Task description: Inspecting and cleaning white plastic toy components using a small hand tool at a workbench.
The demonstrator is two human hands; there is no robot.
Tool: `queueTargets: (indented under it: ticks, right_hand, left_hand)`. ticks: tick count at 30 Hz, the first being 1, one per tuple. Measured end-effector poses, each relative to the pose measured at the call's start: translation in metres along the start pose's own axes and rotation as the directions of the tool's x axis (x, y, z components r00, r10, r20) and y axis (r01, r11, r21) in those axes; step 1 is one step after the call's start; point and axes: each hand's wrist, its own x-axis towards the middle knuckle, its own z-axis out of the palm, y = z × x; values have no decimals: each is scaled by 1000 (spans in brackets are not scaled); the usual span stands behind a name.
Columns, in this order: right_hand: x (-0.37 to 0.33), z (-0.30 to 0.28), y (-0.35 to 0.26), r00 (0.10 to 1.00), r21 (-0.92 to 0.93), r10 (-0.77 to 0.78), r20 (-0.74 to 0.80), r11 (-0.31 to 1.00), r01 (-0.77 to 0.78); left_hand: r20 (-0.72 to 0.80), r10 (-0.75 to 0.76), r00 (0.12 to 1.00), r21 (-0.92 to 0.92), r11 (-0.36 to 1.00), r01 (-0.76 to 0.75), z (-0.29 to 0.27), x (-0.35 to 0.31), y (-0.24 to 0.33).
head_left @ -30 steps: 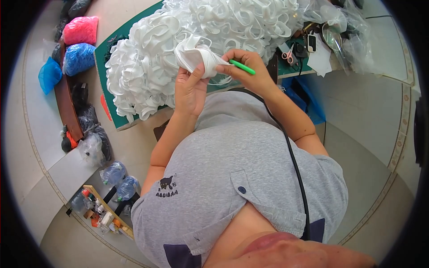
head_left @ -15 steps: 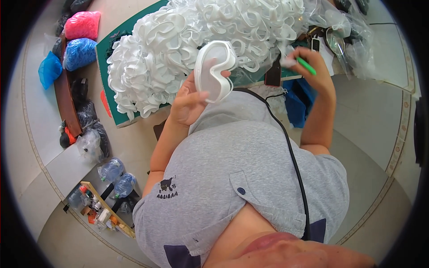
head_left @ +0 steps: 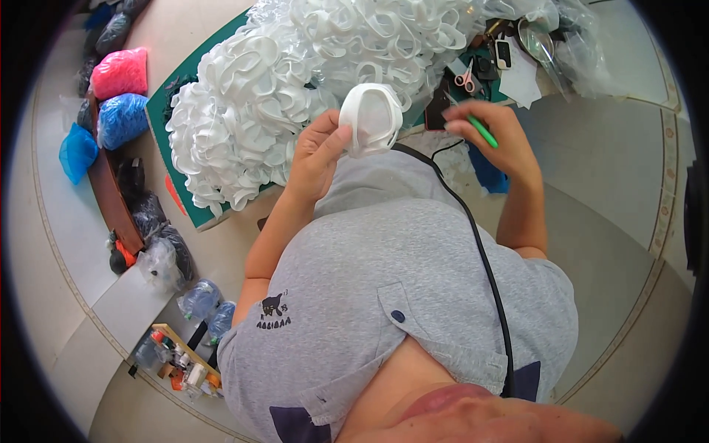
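Note:
My left hand (head_left: 316,155) pinches a white goggle frame (head_left: 351,112) by its near side, holding it raised in front of my body. The frame is now turned so that I look through its rounded opening. To the right, my right hand (head_left: 502,140) is curled around a slim tool with a bright green handle (head_left: 482,131); its working end cannot be made out. The two hands are apart, and the tool does not touch the frame. Behind them a large heap of similar white frames (head_left: 251,111) covers much of the green tabletop (head_left: 164,122).
Pink-handled scissors (head_left: 465,80), a small white device (head_left: 504,54) and a dark flat object (head_left: 436,112) lie at the table's right. Clear plastic bags (head_left: 583,55) are beyond. Pink (head_left: 120,72) and blue bundles (head_left: 123,120) stand left. A black cable (head_left: 473,221) crosses my chest.
My left hand has turned the goggle frame. My right hand has moved left and nearer me with the green tool; the blurred whitish bit at its fingertips no longer shows. Scissors are now uncovered.

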Motion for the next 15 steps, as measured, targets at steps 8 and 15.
queueTargets:
  ticks: [8,15]
  right_hand:
    - [52,61,-24,984,352,-176,22,923,157]
    - [55,59,-35,732,87,-477,-486,807,584]
  left_hand:
    - [-180,-60,982,-47,998,53,21,0,7]
    - [-325,-44,945,44,997,61,3,-2,-2]
